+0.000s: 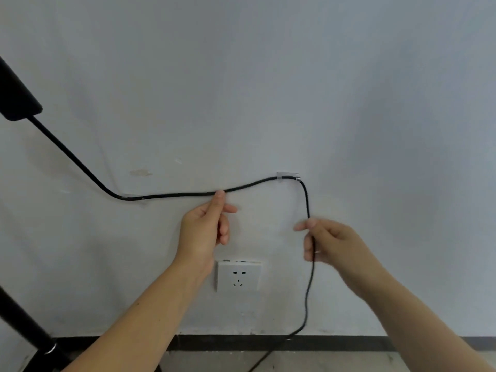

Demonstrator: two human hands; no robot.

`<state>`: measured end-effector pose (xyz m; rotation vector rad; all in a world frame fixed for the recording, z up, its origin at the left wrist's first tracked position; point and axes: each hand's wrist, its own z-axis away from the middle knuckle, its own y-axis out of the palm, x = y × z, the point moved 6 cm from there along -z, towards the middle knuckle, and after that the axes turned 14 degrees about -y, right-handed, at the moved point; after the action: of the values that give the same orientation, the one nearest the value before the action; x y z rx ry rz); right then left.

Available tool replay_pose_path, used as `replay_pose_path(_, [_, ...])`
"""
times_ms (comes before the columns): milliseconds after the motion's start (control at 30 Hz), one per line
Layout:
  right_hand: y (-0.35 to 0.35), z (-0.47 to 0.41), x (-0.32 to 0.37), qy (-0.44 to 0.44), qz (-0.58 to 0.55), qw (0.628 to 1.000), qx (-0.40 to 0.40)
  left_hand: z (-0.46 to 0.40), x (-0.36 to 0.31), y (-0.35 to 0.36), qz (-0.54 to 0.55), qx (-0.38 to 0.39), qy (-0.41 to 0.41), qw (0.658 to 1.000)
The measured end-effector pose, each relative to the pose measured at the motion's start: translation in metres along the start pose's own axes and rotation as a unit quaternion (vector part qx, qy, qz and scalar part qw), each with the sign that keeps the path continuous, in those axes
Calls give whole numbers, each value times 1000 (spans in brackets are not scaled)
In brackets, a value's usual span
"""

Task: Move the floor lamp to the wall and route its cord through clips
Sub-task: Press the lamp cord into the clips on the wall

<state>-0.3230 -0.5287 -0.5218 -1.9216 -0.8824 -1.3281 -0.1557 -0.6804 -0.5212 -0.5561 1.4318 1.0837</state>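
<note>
A black cord (174, 195) runs from the lamp's dark box (16, 95) at the far left down along the white wall. It passes a clear clip (132, 197), rises to a second clear clip (288, 177), then bends and hangs down to the floor. My left hand (205, 232) pinches the cord between the two clips, thumb on top. My right hand (330, 242) grips the hanging stretch below the second clip. The lamp's black pole (24, 318) and base stand at the bottom left.
A white wall socket (239, 275) sits below and between my hands, nothing plugged in. A dark skirting strip (349, 342) runs along the wall's foot above a pale tiled floor. The cord's lower end trails off the bottom edge.
</note>
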Motion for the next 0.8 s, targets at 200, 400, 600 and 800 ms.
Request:
replay_pose_path(200, [19, 41, -63, 156, -55, 980, 113, 16, 14, 40, -154, 100, 39, 982])
replay_pose_path(400, [-7, 40, -70, 176, 28, 983, 43, 18, 44, 88, -247, 141, 31, 958])
replay_pose_path(600, [-30, 27, -60, 110, 169, 979, -20, 5, 49, 101, -269, 77, 62, 958])
replay_pose_path(800, [-44, 23, -59, 39, 246, 966, -67, 3, 50, 102, -265, 58, 75, 960])
